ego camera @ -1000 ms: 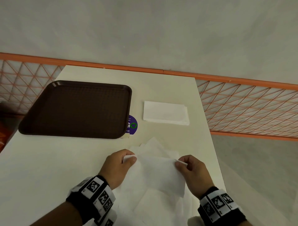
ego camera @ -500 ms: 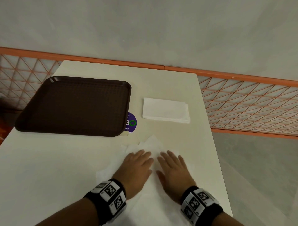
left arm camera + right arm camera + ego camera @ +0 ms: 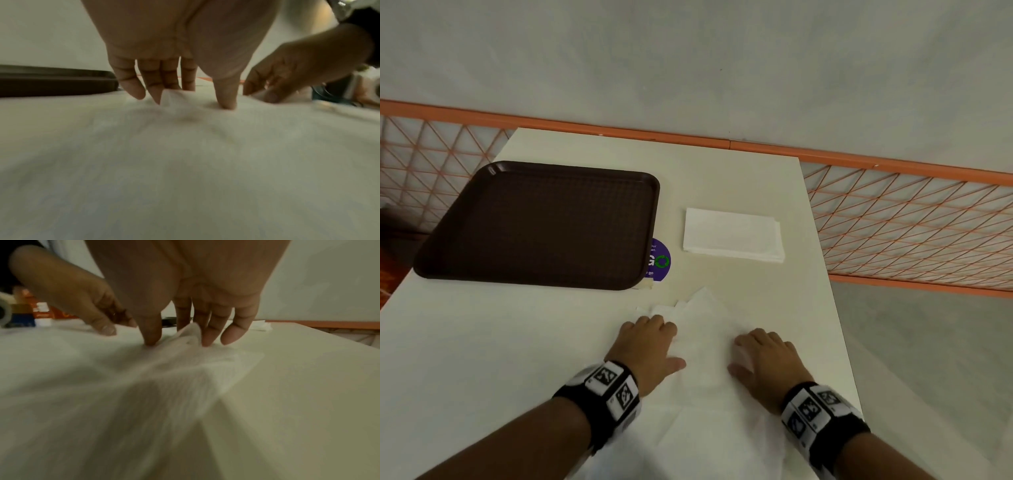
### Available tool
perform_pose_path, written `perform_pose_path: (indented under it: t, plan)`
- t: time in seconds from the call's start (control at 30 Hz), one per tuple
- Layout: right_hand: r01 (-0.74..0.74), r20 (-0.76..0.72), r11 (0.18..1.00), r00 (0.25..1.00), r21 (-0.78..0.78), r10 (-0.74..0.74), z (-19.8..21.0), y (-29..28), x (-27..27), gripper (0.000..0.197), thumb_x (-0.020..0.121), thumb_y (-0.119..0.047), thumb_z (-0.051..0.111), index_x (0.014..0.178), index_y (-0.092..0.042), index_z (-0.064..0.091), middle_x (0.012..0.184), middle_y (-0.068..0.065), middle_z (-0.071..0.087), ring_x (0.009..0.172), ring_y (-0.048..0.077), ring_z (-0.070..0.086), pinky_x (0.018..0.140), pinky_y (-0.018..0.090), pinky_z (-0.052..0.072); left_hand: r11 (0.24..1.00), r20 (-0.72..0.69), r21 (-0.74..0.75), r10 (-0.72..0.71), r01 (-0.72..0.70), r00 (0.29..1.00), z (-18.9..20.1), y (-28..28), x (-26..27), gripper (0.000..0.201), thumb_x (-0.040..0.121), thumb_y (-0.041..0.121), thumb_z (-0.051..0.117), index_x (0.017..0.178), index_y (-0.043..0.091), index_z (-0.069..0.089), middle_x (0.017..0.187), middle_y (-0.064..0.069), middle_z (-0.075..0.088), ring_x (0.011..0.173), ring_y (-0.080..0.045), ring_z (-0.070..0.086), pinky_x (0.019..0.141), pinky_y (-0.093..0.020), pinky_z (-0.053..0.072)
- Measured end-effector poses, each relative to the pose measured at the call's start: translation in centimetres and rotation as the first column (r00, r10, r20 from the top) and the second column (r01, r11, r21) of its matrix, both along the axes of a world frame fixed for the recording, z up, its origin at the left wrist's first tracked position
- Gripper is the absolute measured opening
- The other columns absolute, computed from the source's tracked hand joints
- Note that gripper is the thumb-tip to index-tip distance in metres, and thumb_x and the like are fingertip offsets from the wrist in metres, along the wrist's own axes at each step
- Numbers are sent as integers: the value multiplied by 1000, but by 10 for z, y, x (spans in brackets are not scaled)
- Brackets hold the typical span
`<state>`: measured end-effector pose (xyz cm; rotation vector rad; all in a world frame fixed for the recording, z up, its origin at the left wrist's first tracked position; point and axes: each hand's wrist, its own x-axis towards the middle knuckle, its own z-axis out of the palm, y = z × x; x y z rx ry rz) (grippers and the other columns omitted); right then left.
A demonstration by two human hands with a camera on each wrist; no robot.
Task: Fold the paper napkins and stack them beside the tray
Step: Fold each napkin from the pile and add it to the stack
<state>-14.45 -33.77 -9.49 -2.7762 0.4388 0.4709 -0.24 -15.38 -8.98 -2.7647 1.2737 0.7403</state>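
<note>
Head view, landmark: the brown tray (image 3: 541, 222) lies on the pale surface (image 3: 465, 342), its left edge close to the surface's left edge.
Head view, stack: the folded napkins (image 3: 732, 234) lie squared up to the right of the tray, apart from it, with bare surface between them and the surface's right edge.
Head view, sticker: a purple round sticker (image 3: 660, 260) shows at the tray's near right corner, partly under its rim.
Head view, loose pile: the unfolded napkins (image 3: 705, 342) lie nearer than the tray's near right corner, their ragged far edges pointing toward the stack, a strip of bare surface between.
Head view, left hand (image 3: 650, 346): knuckles up on the pile's left part, fingers bent down into the paper.
Head view, right hand (image 3: 767, 359): on the pile's right part, close to the surface's right edge, fingers bent, white paper showing under them.
Head view, open room: broad bare surface lies nearer than the tray, left of the pile.
Head view, fence: an orange mesh fence (image 3: 911, 222) runs behind and to the right of the surface.
Left wrist view: the fingers (image 3: 131, 84) and thumb nip a raised peak of napkin; the tray's edge sits behind at left.
Right wrist view: the fingers (image 3: 211, 331) and thumb gather a raised fold of napkin; the napkin's corner lies flat beside the surface's edge.
</note>
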Motion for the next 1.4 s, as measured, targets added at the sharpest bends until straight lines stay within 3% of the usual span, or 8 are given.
perform_pose_path:
  t: [0.23, 0.47, 0.7, 0.8, 1.0, 1.1, 1.23, 1.4]
  plan:
    - [160, -282, 978, 952, 135, -117, 15, -10, 32, 42, 82, -43, 69, 116, -22, 54, 118, 1, 60, 106, 22, 57, 85, 28, 46, 976, -117, 215, 49, -23, 992, 20, -26, 13, 43, 83, 54, 63, 109, 20, 58, 120, -1, 51, 114, -23, 47, 101, -38, 34]
    - [290, -138, 886, 957, 363, -257, 23, -10, 20, 14, 80, -27, 70, 79, -22, 57, 83, -6, 58, 75, 11, 53, 58, 18, 40, 978, -356, 59, 207, -199, 911, 24, -10, 12, 27, 81, 33, 70, 103, 20, 62, 107, 4, 63, 97, -17, 62, 88, -31, 51]
    - [519, -158, 287, 655, 806, -739, 13, -16, -19, 9, 79, -20, 77, 81, -12, 73, 80, 7, 73, 69, 20, 66, 59, 31, 51, 609, -884, -14, 363, -793, 294, 12, 25, 12, 15, 88, 7, 65, 100, 0, 67, 97, -17, 73, 94, -33, 69, 85, -44, 57]
    - [539, -293, 29, 502, 842, -814, 13, -12, -19, 14, 87, -19, 70, 84, -6, 71, 77, 6, 70, 68, 21, 63, 55, 28, 52, 429, -904, -12, 380, -903, 193, 4, 15, 5, 16, 93, 14, 59, 103, 4, 67, 99, -16, 73, 95, -34, 69, 79, -41, 57]
    - [587, -93, 333, 577, 738, -811, 20, -33, 15, 23, 87, -28, 68, 81, -6, 69, 71, 8, 68, 59, 21, 58, 50, 28, 48, 501, -629, -293, 541, -814, 559, -2, -32, 33, 27, 93, 30, 55, 108, 9, 63, 104, -10, 67, 88, -24, 60, 87, -41, 50]
    - [588, 68, 528, 627, 613, -776, 24, -65, 49, 27, 87, -33, 67, 73, -10, 64, 67, 7, 65, 60, 27, 58, 57, 36, 53, 560, -490, -441, 505, -701, 711, 11, -66, 63, 19, 95, 28, 55, 90, 11, 60, 80, -4, 62, 78, -28, 59, 70, -32, 48]
    - [581, 195, 678, 677, 450, -710, 32, -106, 98, 34, 91, -36, 58, 79, -5, 63, 78, 13, 66, 77, 36, 63, 71, 48, 56, 584, -346, -535, 507, -610, 789, 23, -109, 104, 19, 96, 27, 54, 93, 9, 60, 76, -1, 59, 74, -23, 56, 67, -26, 37]
    - [593, 217, 766, 736, 249, -641, 34, -143, 141, 27, 95, -34, 52, 102, -14, 68, 99, 9, 68, 89, 29, 60, 72, 29, 43, 623, -259, -524, 533, -581, 805, 17, -146, 138, 24, 96, 26, 53, 104, 4, 60, 85, -5, 58, 81, -25, 55, 73, -30, 43]
